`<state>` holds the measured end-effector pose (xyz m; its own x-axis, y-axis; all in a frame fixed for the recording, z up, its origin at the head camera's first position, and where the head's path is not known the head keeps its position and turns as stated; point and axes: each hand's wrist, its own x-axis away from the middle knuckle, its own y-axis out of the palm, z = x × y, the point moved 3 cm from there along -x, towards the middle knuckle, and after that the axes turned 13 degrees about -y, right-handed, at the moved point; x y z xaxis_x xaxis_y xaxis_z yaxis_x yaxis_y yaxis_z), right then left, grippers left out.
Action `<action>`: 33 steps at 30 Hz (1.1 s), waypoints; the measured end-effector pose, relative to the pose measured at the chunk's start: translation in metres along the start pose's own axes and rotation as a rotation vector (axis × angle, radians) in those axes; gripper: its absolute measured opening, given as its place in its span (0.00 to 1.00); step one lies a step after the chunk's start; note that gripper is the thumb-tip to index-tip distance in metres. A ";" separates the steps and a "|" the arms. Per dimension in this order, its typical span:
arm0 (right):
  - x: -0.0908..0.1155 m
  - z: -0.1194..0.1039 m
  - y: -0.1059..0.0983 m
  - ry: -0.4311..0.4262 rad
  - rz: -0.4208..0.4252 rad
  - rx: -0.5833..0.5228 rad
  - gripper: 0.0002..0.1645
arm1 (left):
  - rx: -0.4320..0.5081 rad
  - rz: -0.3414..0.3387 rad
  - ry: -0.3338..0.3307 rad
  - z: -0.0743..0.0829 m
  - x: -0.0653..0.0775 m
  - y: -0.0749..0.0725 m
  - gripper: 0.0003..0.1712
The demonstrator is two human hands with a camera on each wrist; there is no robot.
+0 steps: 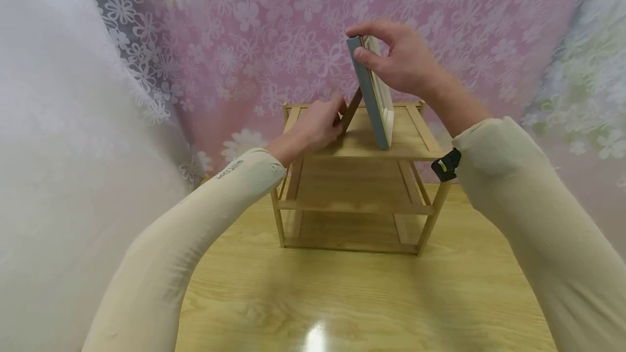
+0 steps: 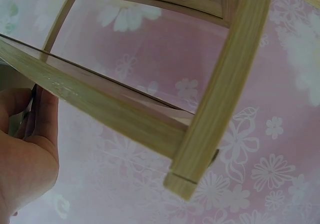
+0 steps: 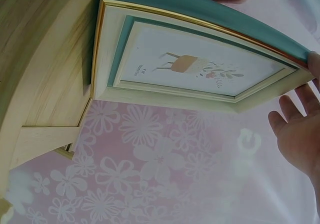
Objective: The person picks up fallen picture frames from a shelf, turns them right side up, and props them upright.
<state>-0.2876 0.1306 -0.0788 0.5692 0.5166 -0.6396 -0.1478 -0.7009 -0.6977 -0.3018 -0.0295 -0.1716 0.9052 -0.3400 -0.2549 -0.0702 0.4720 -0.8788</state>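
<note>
A picture frame with a blue-green edge stands on the top board of a small wooden shelf, tilted slightly. In the right wrist view, the framed print shows a plant in a pot. My right hand grips the upper end of the frame, thumb on the near edge and fingers over the top. Behind the frame slants a brown support leg. My left hand pinches that leg low down, close to the board. A thin dark edge shows between the left hand's fingers in its wrist view.
The shelf has two lower boards, the middle one and the bottom one. Wood-patterned flooring lies in front. Behind hangs a pink floral curtain, with a whitish sheet along the left. A black device sits at the right wrist.
</note>
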 end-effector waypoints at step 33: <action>-0.012 0.001 0.010 0.021 -0.059 0.077 0.30 | -0.021 -0.006 -0.009 -0.013 -0.019 -0.005 0.10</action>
<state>-0.2970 0.1179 -0.0789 0.5952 0.5452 -0.5904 -0.1749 -0.6292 -0.7573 -0.3239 -0.0360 -0.1677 0.9095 -0.3350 -0.2460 -0.0737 0.4527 -0.8886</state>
